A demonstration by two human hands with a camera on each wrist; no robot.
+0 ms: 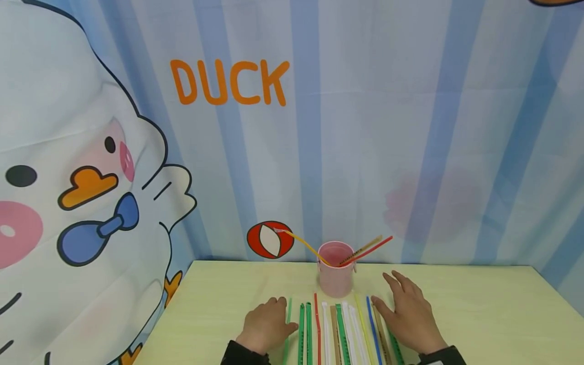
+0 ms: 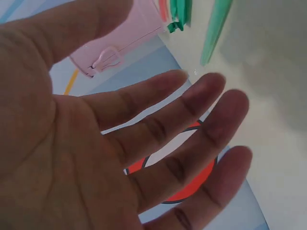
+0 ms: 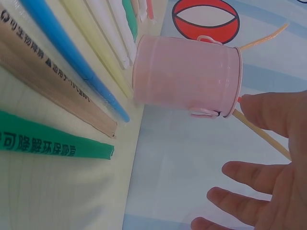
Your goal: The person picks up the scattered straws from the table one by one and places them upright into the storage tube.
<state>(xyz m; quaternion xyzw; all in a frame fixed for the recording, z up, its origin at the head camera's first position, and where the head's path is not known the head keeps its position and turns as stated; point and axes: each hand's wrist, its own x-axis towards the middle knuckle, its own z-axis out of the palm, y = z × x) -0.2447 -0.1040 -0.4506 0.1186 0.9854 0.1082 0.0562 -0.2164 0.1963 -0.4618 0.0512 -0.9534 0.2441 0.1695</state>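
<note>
A row of drinking straws lies side by side on the table, many in paper or clear wrappers. My left hand (image 1: 266, 325) is at the row's left end, over a light green straw (image 1: 286, 350), fingers loosely extended and holding nothing. At the right end is my right hand (image 1: 410, 314), fingers spread, its thumb close by a blue straw (image 1: 373, 329) and a brown-wrapped straw (image 3: 53, 79). A green-wrapped straw (image 3: 48, 141) lies outermost there. Behind the row stands a pink bucket (image 1: 336, 281) holding a yellow straw (image 1: 305, 244), a red straw (image 1: 374, 247) and a brown-wrapped one.
The pale wooden table (image 1: 493, 314) ends at a blue-striped curtain (image 1: 365, 126) right behind the bucket. Printed on the curtain are a large white duck (image 1: 73, 121), orange lettering and a red ball (image 1: 255, 239). Small handles (image 3: 204, 112) stick out from the bucket's sides.
</note>
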